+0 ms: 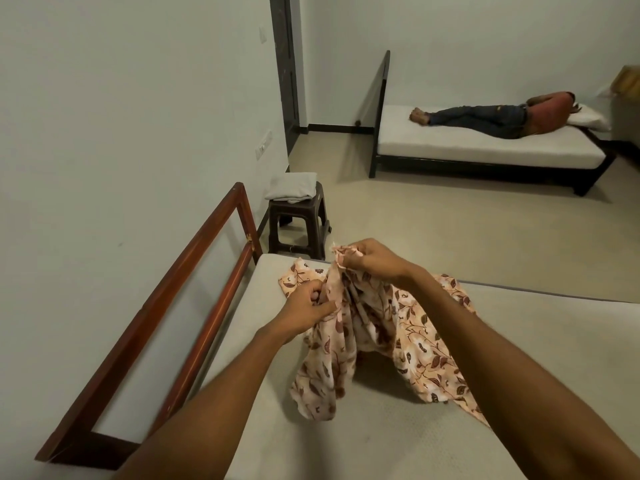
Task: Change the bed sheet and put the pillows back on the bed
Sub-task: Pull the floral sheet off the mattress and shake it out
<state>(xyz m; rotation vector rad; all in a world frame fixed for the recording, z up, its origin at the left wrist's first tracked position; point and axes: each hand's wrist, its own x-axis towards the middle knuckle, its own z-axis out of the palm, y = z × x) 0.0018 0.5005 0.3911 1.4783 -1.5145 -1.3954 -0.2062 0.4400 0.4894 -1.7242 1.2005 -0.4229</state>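
A peach bed sheet (381,341) with a brown leaf and flower print lies bunched on the bare white mattress (519,393) in front of me. My left hand (308,303) grips a fold of the sheet near its left side. Higher up, my right hand (370,259) pinches an edge or corner of the same sheet and lifts it above the mattress. The rest of the cloth hangs down from both hands in loose folds. No pillow for this bed is in view.
A brown wooden headboard (194,271) runs along the wall on the left. A dark plastic stool (298,223) carries a folded white cloth (292,187) beyond the bed's corner. Across the floor, a person (485,114) lies on a second bed (485,147).
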